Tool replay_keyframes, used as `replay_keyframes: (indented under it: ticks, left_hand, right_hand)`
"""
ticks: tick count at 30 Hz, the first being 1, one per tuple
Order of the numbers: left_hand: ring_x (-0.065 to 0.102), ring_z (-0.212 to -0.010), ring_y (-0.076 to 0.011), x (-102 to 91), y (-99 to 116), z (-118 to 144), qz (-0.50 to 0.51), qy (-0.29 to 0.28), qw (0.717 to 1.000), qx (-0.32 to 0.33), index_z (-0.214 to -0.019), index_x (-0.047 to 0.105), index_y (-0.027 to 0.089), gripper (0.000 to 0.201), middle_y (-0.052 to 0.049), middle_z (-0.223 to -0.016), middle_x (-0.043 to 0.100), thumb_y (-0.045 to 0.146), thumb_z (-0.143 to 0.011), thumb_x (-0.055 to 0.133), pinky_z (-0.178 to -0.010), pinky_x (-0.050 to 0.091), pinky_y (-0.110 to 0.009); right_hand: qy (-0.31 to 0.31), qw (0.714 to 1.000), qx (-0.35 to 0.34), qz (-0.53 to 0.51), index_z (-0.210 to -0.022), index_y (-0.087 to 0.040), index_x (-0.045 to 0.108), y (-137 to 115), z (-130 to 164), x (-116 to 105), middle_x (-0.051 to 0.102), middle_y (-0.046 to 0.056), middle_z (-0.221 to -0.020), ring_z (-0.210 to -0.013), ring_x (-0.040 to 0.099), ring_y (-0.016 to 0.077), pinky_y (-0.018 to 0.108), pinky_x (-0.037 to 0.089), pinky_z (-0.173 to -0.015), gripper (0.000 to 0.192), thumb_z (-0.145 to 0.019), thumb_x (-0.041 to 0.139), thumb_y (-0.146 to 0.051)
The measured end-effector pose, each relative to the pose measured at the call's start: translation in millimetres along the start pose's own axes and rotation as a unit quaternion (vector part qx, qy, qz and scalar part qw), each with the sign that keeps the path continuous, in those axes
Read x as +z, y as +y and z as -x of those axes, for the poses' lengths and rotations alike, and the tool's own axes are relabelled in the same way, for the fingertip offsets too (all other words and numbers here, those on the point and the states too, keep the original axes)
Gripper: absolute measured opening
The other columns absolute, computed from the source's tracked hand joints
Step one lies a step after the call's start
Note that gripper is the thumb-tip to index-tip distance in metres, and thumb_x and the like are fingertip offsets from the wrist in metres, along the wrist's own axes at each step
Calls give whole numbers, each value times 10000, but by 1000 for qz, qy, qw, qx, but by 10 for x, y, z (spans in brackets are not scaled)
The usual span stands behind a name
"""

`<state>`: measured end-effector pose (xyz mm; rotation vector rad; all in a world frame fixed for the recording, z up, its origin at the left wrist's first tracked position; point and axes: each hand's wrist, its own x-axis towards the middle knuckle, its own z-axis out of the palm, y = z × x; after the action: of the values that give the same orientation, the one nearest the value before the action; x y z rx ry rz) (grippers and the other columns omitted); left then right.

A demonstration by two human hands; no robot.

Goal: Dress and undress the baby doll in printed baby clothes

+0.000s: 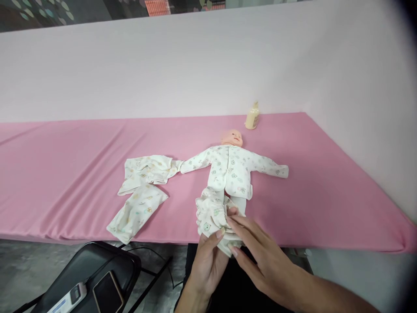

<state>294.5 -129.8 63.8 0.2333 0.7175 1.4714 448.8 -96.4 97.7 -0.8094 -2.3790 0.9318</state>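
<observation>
Both hands on the doll's bunched trousers at the table's near edge.
Left hand (208, 256) and right hand (257, 250) pinch the bunched trousers (211, 217), hiding the doll (230, 167)'s legs; one spare outfit (141, 191), one bottle (253, 116).

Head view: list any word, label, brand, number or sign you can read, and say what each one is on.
No text can be read anywhere.
Bottle: no label legible, too small.
Doll's shirt and the bunched trousers in the left hand and right hand: small pictures only, no letters.
Spare clothes: same print, no words.
White device on the chair: a small dark screen, too blurred to read.
Phone: dark screen.
</observation>
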Motion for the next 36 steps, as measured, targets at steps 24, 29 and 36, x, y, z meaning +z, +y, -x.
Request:
replay_keyframes:
  ticks: [24, 29, 36]
  left_hand:
    - [668, -1073, -230, -160, 153, 225, -62, 177, 982, 25, -1343, 571, 204, 530, -87, -1205, 682, 274, -841, 726, -939, 560, -329]
    - [654, -1123, -228, -144, 108, 252, -83, 192, 978, 25, -1358, 561, 230, 565, -81, -1216, 685, 273, -825, 745, -982, 541, -329]
    - [549, -1285, -251, -253, 17, 319, -174, 184, 967, 27, -1398, 524, 246, 647, -85, -1290, 653, 276, -801, 771, -1116, 424, -375]
  right_hand:
    - [60, 825, 372, -421, -1303, -205, 517, 527, 232, 341, 652, 98, -1187, -1113, 631, 251, 430, 486, -999, 531, -872, 646, -486]
    - [70, 740, 327, -584, -1203, -183, 606, 470, 118, 474, 653, 102, -1217, -1079, 653, 244, 419, 492, -990, 443, -851, 694, -438]
    - [97, 722, 321, -605, -1193, -174, 635, 328, 7, 253, 681, 110, -1153, -1069, 647, 248, 402, 494, -963, 440, -852, 701, -445]
